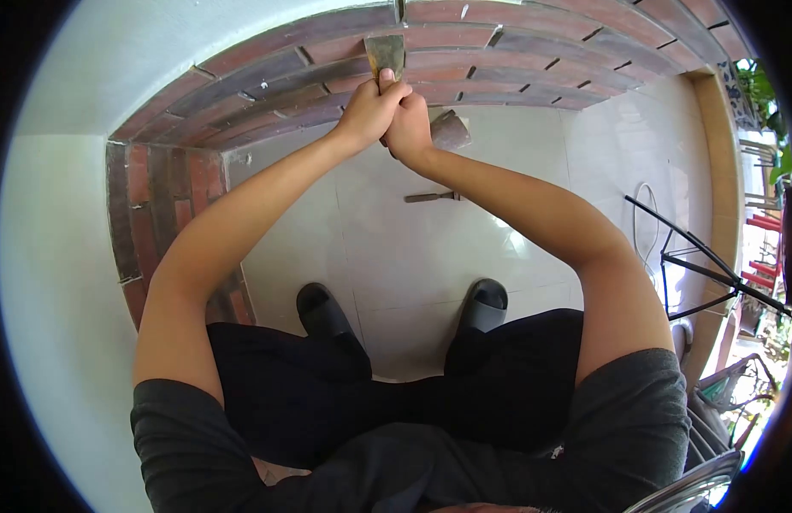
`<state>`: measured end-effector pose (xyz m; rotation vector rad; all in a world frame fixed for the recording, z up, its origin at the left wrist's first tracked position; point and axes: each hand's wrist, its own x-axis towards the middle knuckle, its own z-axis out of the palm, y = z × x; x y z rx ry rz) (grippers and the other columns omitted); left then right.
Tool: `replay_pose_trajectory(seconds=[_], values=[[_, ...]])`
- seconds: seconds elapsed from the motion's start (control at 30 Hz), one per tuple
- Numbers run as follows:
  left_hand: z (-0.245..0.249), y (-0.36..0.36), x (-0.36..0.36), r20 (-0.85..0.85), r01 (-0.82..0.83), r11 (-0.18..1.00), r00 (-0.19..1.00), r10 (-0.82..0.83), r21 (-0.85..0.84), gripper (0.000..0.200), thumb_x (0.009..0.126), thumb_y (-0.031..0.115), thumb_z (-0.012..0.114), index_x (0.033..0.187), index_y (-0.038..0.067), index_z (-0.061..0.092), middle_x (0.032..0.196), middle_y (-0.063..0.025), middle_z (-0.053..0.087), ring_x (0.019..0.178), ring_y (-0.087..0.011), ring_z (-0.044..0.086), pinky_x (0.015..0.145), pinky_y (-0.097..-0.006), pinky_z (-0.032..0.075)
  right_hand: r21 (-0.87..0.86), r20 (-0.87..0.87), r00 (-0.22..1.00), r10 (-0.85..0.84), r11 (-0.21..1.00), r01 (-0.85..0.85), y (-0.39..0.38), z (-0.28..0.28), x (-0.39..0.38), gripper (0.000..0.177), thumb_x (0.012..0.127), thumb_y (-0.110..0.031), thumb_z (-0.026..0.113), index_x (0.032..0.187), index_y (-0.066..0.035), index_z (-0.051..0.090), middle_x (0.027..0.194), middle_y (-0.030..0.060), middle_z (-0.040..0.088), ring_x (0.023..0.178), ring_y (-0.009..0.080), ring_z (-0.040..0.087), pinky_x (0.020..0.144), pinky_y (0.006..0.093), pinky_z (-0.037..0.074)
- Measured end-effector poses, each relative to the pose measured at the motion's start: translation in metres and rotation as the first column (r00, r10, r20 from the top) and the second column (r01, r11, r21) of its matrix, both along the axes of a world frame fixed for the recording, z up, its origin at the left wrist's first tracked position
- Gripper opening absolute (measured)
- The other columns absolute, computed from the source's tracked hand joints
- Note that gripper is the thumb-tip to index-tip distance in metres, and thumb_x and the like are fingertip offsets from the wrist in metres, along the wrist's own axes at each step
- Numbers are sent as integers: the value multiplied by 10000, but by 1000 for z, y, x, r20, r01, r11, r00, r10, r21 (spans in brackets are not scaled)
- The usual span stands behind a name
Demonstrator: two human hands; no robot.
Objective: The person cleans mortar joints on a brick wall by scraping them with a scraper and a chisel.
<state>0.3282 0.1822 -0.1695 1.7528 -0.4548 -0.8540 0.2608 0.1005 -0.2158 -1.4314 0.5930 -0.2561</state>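
Both hands are wrapped together around the handle of a putty knife. Its wide, worn blade points up and away from me, overlapping the red and grey brick wall. My left hand is closed, with a thumb laid along the base of the blade. Pressed against it, my right hand is closed too, and the fingers cover the handle. Just behind my right wrist, a greyish-brown flat-bladed tool lies on the floor, partly hidden. Nearer to me on the tiles is a slim tool with a brown handle.
Pale glossy tiles cover the floor, with my slippers on them. A white wall and a low brick side stand at left. At right are a black metal stand, a white cable and a tan ledge.
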Motion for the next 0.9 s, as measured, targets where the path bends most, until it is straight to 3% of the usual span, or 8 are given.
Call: replay_pose_trajectory(seconds=[0.17, 0.3, 0.43, 0.53, 0.6, 0.67, 0.77, 0.9], values=[[-15, -2, -5, 140, -56, 998, 989, 53, 19, 348, 964, 344, 598, 918, 5, 660, 881, -64, 652, 874, -152, 614, 781, -325, 485, -9, -32, 999, -17, 1000, 17, 4, 1, -2, 644, 1039, -531, 548, 870, 79, 666, 700, 158, 670, 680, 196, 625, 617, 403, 495], [4, 1, 6, 3, 40, 999, 999, -40, 7, 324, 969, 321, 599, 973, 4, 663, 940, -55, 659, 912, -141, 605, 795, -324, 482, -52, 39, 999, -10, 999, 12, -1, 0, 3, 656, 1037, -542, 545, 884, 83, 673, 718, 177, 681, 700, 216, 650, 637, 404, 507], [-13, -2, 4, 121, 1, 1000, 993, -1, 3, 314, 964, 316, 606, 941, 7, 660, 943, -52, 660, 903, -138, 602, 798, -326, 483, 11, -50, 999, -4, 1000, 4, 1, 3, -2, 657, 1038, -541, 546, 864, 81, 667, 680, 168, 663, 676, 202, 646, 614, 405, 501], [-14, -6, 0, 262, -12, 991, 964, 48, -134, 375, 956, 334, 587, 876, -29, 640, 737, -133, 654, 609, -217, 642, 543, -390, 501, -15, -32, 999, -21, 1000, 21, 3, 8, -1, 650, 1039, -533, 550, 857, 81, 665, 659, 156, 648, 655, 189, 629, 591, 402, 488], [-6, -6, 3, 151, 2, 989, 988, 21, -149, 355, 959, 320, 587, 836, -13, 611, 716, -106, 637, 581, -197, 625, 482, -378, 478, -6, -13, 1000, -19, 1000, 19, 2, 9, -3, 645, 1041, -520, 552, 869, 91, 664, 680, 168, 660, 673, 196, 629, 613, 403, 495], [5, -7, 3, 84, 0, 995, 996, 8, -102, 367, 959, 325, 583, 836, -19, 612, 717, -112, 640, 578, -203, 625, 487, -379, 482, -33, 0, 1000, -3, 999, 3, -5, 13, 4, 635, 1041, -511, 555, 891, 96, 663, 707, 181, 671, 696, 203, 634, 633, 407, 501], [-20, -11, 7, 273, -20, 987, 960, 63, -161, 375, 962, 331, 573, 833, -18, 614, 720, -120, 644, 563, -210, 623, 486, -378, 487, -50, 43, 998, -35, 998, 37, -3, 4, 6, 609, 1042, -492, 557, 936, 100, 653, 773, 207, 686, 739, 224, 639, 672, 414, 511], [-15, -4, -4, 127, -17, 996, 992, 28, -88, 392, 967, 339, 566, 829, -24, 615, 724, -135, 652, 554, -216, 630, 489, -377, 496, 40, -36, 999, -7, 999, 8, 0, 1, -4, 621, 1037, -510, 556, 881, 84, 642, 701, 150, 659, 663, 183, 611, 603, 388, 488]])
